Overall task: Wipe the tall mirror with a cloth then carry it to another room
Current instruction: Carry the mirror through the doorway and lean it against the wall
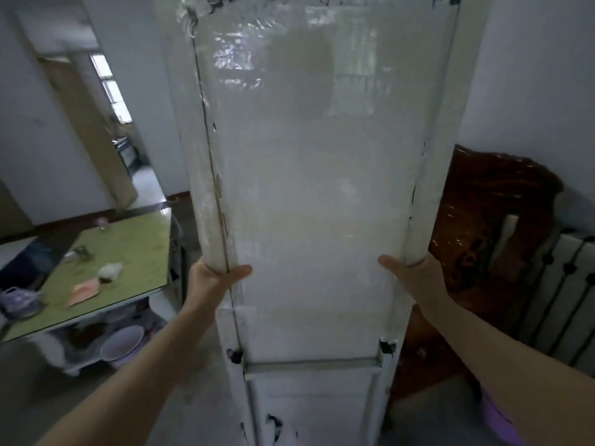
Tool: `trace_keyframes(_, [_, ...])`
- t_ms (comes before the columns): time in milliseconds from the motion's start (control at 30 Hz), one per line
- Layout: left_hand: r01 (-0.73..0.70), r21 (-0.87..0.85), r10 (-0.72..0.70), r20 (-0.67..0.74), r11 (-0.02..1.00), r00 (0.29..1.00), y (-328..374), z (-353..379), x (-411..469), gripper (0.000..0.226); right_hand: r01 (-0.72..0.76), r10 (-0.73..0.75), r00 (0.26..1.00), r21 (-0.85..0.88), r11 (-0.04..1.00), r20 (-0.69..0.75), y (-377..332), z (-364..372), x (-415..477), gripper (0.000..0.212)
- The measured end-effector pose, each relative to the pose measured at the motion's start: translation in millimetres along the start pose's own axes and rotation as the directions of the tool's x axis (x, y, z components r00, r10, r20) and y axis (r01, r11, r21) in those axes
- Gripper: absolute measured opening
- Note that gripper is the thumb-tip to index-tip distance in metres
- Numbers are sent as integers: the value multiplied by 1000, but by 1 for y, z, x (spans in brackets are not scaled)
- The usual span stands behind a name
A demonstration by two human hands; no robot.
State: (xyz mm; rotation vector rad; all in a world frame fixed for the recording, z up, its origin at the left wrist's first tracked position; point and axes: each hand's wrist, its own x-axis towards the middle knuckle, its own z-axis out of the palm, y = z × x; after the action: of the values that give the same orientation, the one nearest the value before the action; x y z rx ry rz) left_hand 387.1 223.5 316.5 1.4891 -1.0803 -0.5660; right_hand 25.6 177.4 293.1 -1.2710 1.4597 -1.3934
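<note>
The tall mirror (309, 188) fills the middle of the head view, upright in a chipped white frame with a panel at its foot. Its glass looks hazy and shows dim reflections near the top. My left hand (214, 278) grips the left side rail, thumb on the front. My right hand (415, 278) clasps the right side rail at the same height, thumb pointing inward across the glass. A pale pink cloth (85, 289) lies on the table to the left, away from both hands.
A green-topped table (138, 252) stands at the left with a white wad, a purple cup and small items. Basins sit beneath it. A dark carved wooden chair (489, 239) and a white radiator (560, 294) are at the right. A doorway (106, 123) opens at the back left.
</note>
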Motion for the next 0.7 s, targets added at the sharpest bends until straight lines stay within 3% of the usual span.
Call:
trace_keyframes(167, [30,55,-24,-104,998,994,-6,-45,40,37,3,-9,998,95,995,61,-9,72,27,56])
trace_keyframes(300, [5,55,4,-157,998,988,-4,-66,74,26,-8,-15,992,180,984,126,-17,125,56,39])
trace_keyframes(467, [-11,76,26,-197,997,980,-5,-77,137,25,6,-46,980,208,978,193,-26,187,118,45])
trace_keyframes(633, [10,85,9,-222,996,975,-16,-79,208,28,-3,-45,975,219,976,216,-36,245,180,30])
trace_keyframes(700, [17,66,-1,-246,998,969,-24,-79,238,27,3,-45,972,178,984,232,-39,270,205,38])
